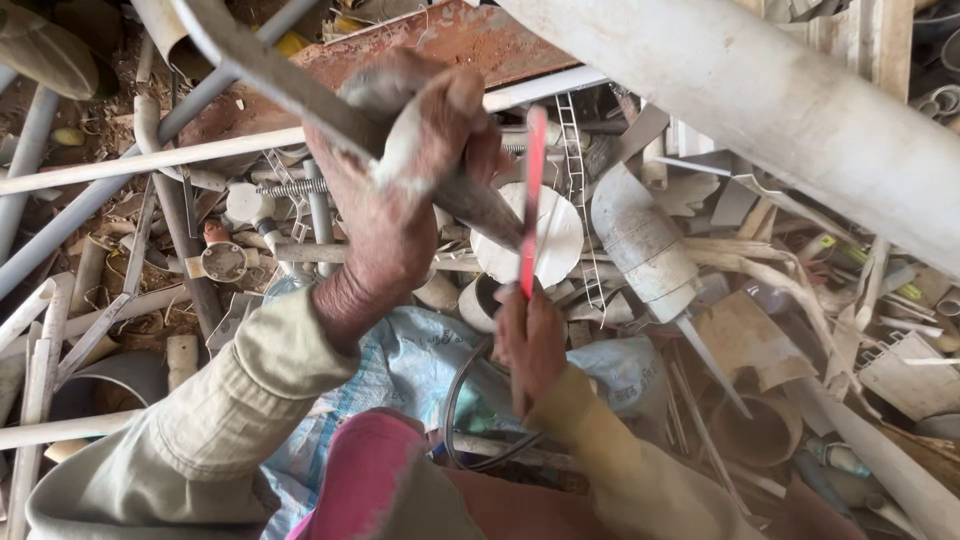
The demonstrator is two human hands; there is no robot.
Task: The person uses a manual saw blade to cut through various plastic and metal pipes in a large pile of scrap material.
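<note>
My left hand (400,170) is raised in front of the camera, closed around a long grey pipe (270,75) that runs up to the upper left. My right hand (530,340) is lower and grips the handle end of a thin red hacksaw blade (532,200), which stands nearly upright beside the pipe's lower end. The blade sits just right of my left hand. Both sleeves are khaki. A pink cloth (365,480) lies on my lap below.
A thick white pipe (800,110) crosses the upper right. Below lies a heap of cut plastic pipe pieces, fittings and scraps, a white disc (560,240), a short white pipe section (640,240), a rusty metal sheet (440,40) and a pale blue sack (420,360).
</note>
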